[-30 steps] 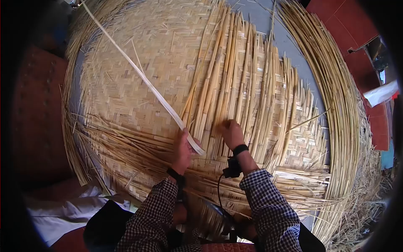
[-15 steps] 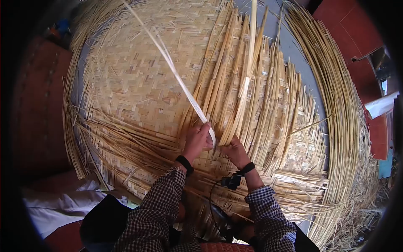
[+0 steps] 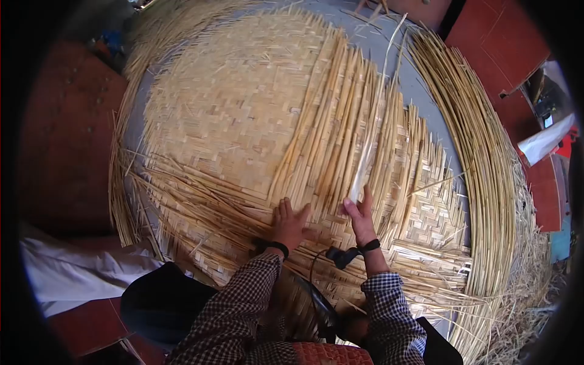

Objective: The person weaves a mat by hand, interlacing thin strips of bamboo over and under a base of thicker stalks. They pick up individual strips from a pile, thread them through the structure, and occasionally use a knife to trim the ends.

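Observation:
My left hand [image 3: 289, 226] lies on the woven straw mat [image 3: 225, 109], fingers spread, just below the lower ends of the upright split reeds [image 3: 313, 152]. To its right, my right hand [image 3: 363, 224] has its thumb and forefinger apart. The lower end of a pale, shiny strip [image 3: 365, 159] comes down between that thumb and forefinger. From there the strip runs up over the reeds, its far tip rising past the mat's edge. Long loose reeds [image 3: 201, 191] cross the mat to the left of my left hand.
A thick bundle of reeds [image 3: 486, 182] curves along the right side, with loose straw [image 3: 523, 292] beyond it. Grey floor [image 3: 426, 97] shows around the mat. White cloth [image 3: 91, 274] lies at lower left. A black device with a cable [image 3: 342, 257] hangs near my right wrist.
The long pale strip that my left hand held, slanting up left, is no longer there. My left hand has let go and flattened on the mat; my right hand's fingers have opened.

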Motion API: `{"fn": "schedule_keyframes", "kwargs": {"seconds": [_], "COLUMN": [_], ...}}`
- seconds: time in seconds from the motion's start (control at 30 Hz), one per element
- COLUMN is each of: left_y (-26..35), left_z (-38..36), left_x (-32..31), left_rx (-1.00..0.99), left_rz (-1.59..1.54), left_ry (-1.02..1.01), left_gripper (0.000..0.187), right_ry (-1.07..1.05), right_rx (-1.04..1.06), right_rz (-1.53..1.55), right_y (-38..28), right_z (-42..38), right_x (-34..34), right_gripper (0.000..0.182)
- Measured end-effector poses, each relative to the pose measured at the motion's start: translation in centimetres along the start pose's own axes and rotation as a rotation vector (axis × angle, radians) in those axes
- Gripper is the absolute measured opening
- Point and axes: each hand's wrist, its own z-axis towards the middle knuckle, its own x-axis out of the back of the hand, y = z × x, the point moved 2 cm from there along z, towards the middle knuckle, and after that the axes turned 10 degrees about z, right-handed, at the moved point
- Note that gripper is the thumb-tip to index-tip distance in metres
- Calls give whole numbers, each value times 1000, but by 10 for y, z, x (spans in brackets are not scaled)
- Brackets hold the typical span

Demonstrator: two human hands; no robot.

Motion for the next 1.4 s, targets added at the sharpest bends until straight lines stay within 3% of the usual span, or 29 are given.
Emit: {"fn": "schedule_keyframes", "kwargs": {"seconds": [0.03,0.07,0.1,0.13,0.2,0.3,0.37,0.43,0.5,0.57,0.6,0.67,0.77,0.83,0.93,1.0,1.03,1.07,1.2,1.3,1.33,1.4], "left_y": [-1,-5,-14,-18,-11,3,37,82,122,146,140,107,60,21,-16,-31,-27,-22,-14,-11,-12,-14], "left_z": [-3,1,6,0,-10,4,-28,-88,-127,-151,-169,-200,-198,-149,-131,-117,-123,-131,-153,-149,-154,-156], "left_x": [-4,-5,-12,5,38,21,30,57,38,-3,8,35,41,-35,-66,-82,-84,-89,-87,-101,-95,-95], "left_rx": [-12,12,-3,-1,-25,7,-92,-263,-549,-543,-566,-400,-130,-147,37,19,14,35,79,-32,-93,-41], "left_rz": [-4,-7,-33,-35,146,-255,-383,-414,-586,-900,-965,-986,-607,-713,-842,-791,-775,-785,-810,-635,-686,-702], "left_ry": [-36,-52,-119,-222,-225,-242,-5,-22,-87,7,122,97,-86,91,315,252,202,236,252,91,138,108], "left_gripper": [91,97,102,96,86,68,55,45,31,27,28,28,29,28,24,23,22,20,16,15,15,16], "right_ry": [-43,90,204,361,551,618,539,461,397,362,353,332,426,433,337,271,324,330,305,334,359,403], "right_rx": [-77,-52,159,230,469,224,152,174,95,-20,-26,-32,-4,-10,-128,-169,-23,-10,-16,16,-3,-24], "right_rz": [-72,-29,89,187,338,463,523,518,543,513,535,571,572,559,465,455,438,428,449,412,390,429], "right_y": [11,14,11,-9,-14,11,27,42,53,65,75,88,87,100,76,85,100,115,99,92,95,96], "right_z": [-5,-16,-26,-39,-59,-85,-101,-113,-122,-130,-129,-129,-142,-135,-172,-176,-154,-154,-176,-182,-180,-180], "right_x": [15,33,51,64,120,183,182,171,156,150,153,156,143,156,150,161,154,164,139,129,132,127], "right_gripper": [68,49,42,33,17,53,63,66,57,49,48,46,48,48,51,57,48,46,41,40,39,39]}}
